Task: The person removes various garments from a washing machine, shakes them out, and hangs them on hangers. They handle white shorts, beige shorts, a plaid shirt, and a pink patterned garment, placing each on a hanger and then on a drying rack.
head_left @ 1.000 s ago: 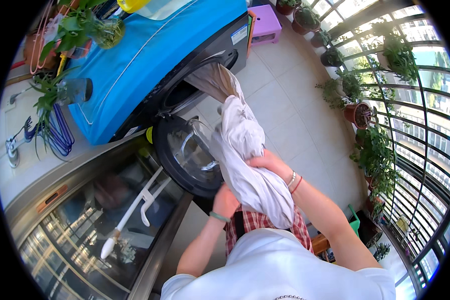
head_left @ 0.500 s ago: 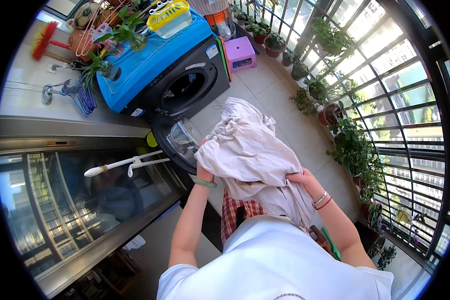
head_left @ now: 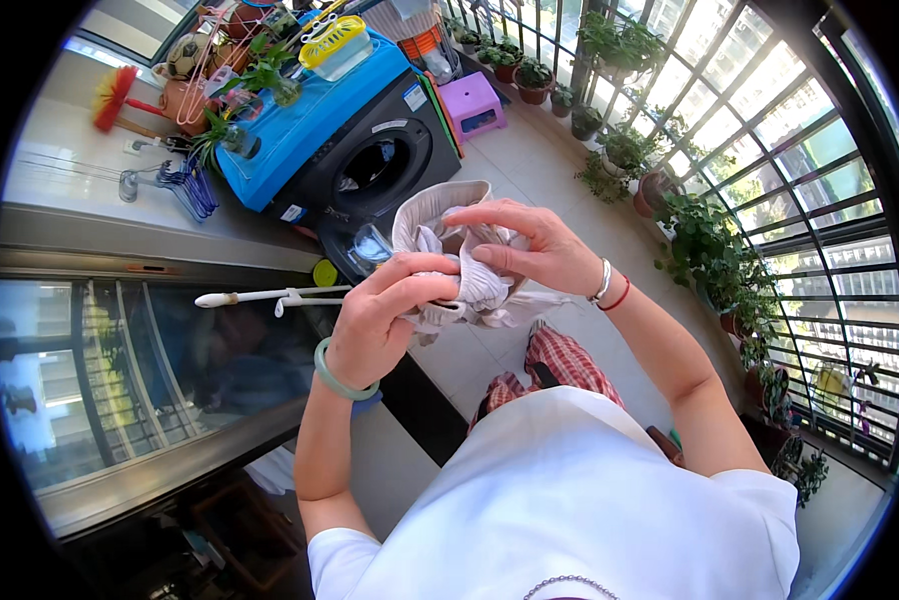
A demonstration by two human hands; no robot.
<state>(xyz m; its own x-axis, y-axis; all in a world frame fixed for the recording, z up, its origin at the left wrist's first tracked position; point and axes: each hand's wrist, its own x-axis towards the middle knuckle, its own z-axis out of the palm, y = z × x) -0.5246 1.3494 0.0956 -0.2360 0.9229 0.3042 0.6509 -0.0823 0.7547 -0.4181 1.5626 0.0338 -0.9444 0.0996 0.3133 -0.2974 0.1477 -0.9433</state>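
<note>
Sunlit balcony with a tiled floor (head_left: 530,180) and a barred window wall (head_left: 770,130) lined with potted plants (head_left: 705,240). Both hands were raised above the floor, in front of a front-loading washing machine (head_left: 385,160) whose round door (head_left: 365,245) hung open. The left hand (head_left: 385,315) — a green bangle (head_left: 342,378) on its wrist — was curled shut around a bunched fold of the pale grey garment (head_left: 450,255). The right hand (head_left: 525,245), with bracelets (head_left: 610,285) at the wrist, pinched the same garment between thumb and fingers, the remaining fingers spread loosely. A blue cover (head_left: 300,125) lay over the machine's top, carrying a yellow-lidded container (head_left: 338,45). A purple stool (head_left: 473,103) stood beside the machine — hangers (head_left: 185,185) hung at the wall to the left.
</note>
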